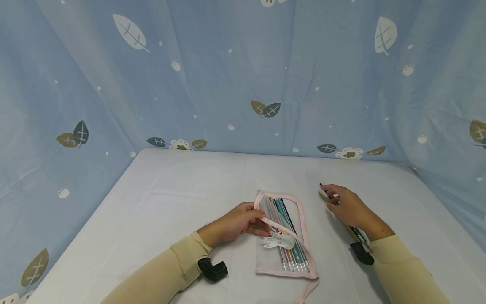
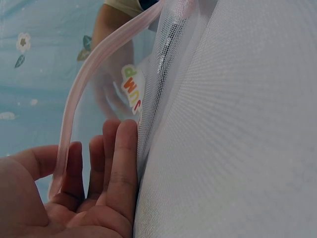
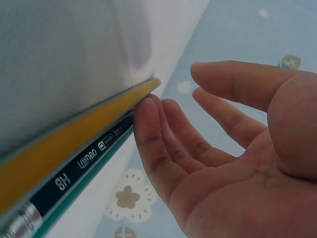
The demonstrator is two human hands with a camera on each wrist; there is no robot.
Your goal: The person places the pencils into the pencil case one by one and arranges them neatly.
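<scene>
A clear mesh pencil case (image 1: 303, 219) with pink trim lies in the middle of the white table, several pencils (image 1: 294, 258) showing through it. My left hand (image 1: 244, 221) pinches the pink edge of its lifted flap between thumb and finger. Its other fingers reach under, near the white label with colourful letters (image 2: 132, 89). To the right, my right hand (image 1: 351, 207) is over some loose pencils, thumb spread away from the fingers. Fingertips rest at a dark HB pencil (image 3: 86, 161), which lies between a yellow one (image 3: 69, 148) and a green one (image 3: 91, 173).
A pink strap (image 1: 308, 291) trails from the case toward the near edge. The white tabletop (image 1: 182, 181) ends at a blue leaf-print curtain (image 1: 228, 76) behind and at the sides. A black wrist mount (image 1: 212, 270) sits under the left sleeve.
</scene>
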